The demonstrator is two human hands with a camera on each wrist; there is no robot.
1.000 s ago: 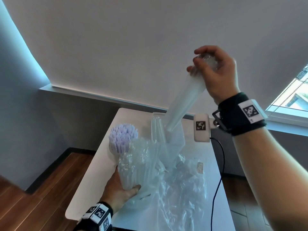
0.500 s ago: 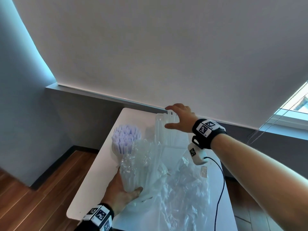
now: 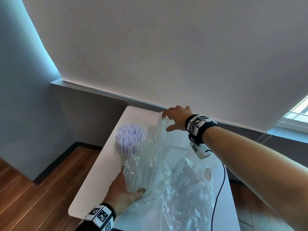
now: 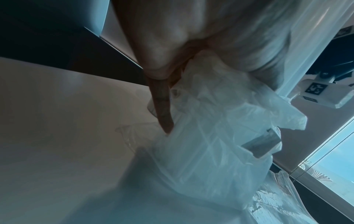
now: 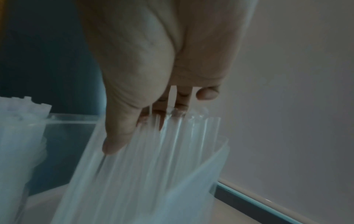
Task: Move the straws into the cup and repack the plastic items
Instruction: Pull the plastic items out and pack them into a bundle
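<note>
Lilac straws (image 3: 130, 137) stand bunched in a cup (image 3: 116, 146) on the left of the white table (image 3: 98, 174). My left hand (image 3: 131, 182) grips a bundle in crinkled clear wrap (image 3: 140, 167) near the table's front; in the left wrist view a finger (image 4: 163, 112) lies along that wrap (image 4: 210, 136). At the back, clear straws (image 3: 160, 130) stand upright in a clear box (image 5: 72, 117). My right hand (image 3: 168, 120) rests spread on their tops, fingers on the clear straws' ends (image 5: 172, 151) and thumb against their side.
Loose clear plastic bags (image 3: 188, 189) with a small label (image 3: 208, 174) cover the table's right half. A black cable (image 3: 220, 189) hangs from my right wrist over them. The wall and sill stand just behind the table; wood floor lies to the left.
My right hand came down from high above the table with the clear straw bundle, set it into the box at the back, and now rests spread on it. The left hand has held still.
</note>
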